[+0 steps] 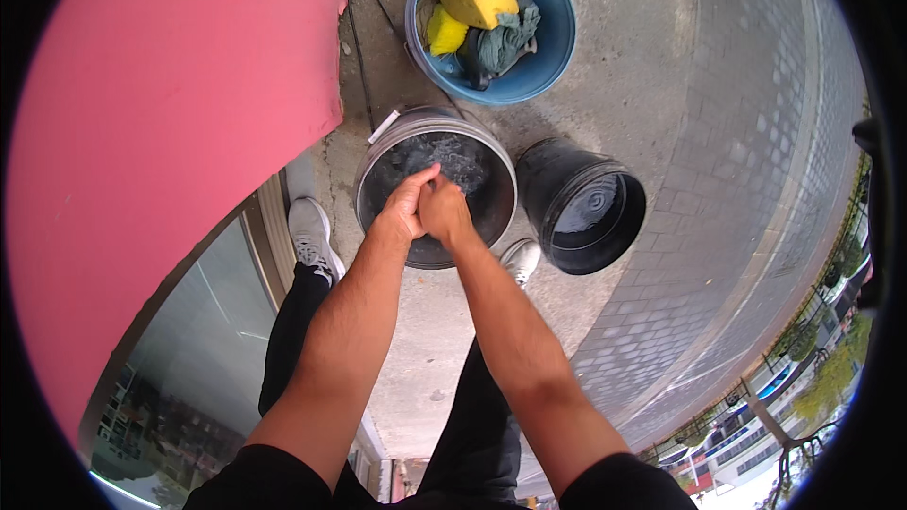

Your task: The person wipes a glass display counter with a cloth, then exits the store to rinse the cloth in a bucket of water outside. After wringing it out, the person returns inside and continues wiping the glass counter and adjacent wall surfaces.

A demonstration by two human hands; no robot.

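My left hand (407,202) and my right hand (446,209) are pressed together over a dark bucket (363,188) that stands between my feet. The fingers of both wrap over each other, so whatever may be between the palms is hidden. Below them, water (460,159) with ripples and froth shows in the bucket. A white grip (385,126) sits at its upper left side. To the right stands a black bucket (542,184), with a ringed pattern visible on the liquid or bottom inside.
Beyond stands a blue tub (560,49) holding a yellow sponge block (476,0), a bright yellow brush or scrubber (445,32) and a grey-green cloth (504,46). A black cable (360,49) runs along the concrete. A pink wall (184,71) and a glass pane (205,312) border the left; paving (716,177) lies right.
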